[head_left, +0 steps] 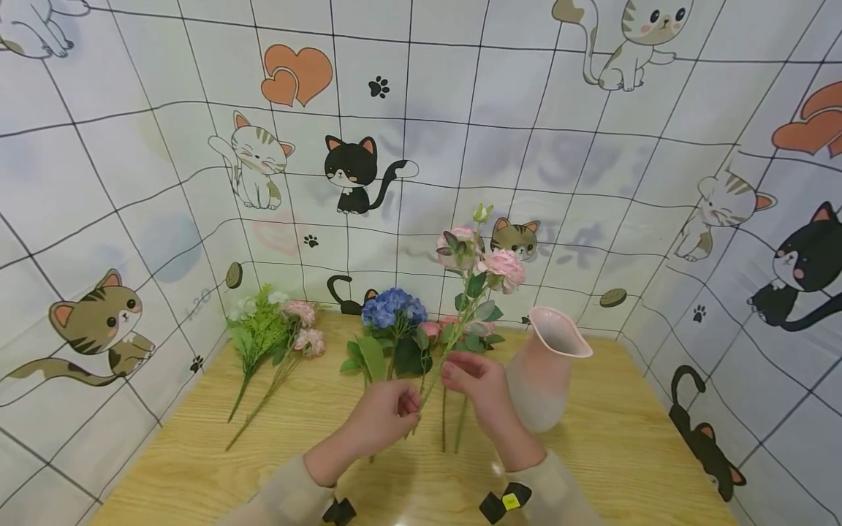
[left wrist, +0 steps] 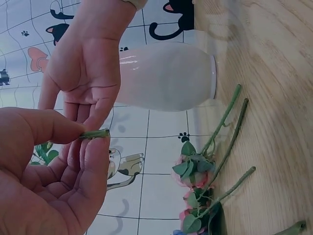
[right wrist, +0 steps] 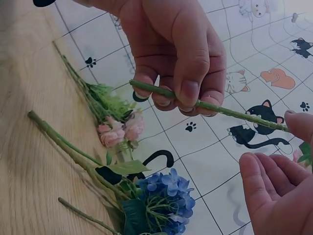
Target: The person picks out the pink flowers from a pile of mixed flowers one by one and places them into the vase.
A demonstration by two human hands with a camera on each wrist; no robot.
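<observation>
Stem of pink flower spray (head_left: pixel 503 272) held slanted above desk (head_left: pixel 631 431). Left hand (head_left: pixel 384 418) pinches lower end, fingers curled; right hand (head_left: pixel 480 386) at stem higher up, fingers loosely curved, cannot tell whether gripping. Vase (head_left: pixel 541 383) upright beside right hand, toward desk's back right corner. Blue hydrangea (head_left: pixel 395 308) near back edge.
</observation>
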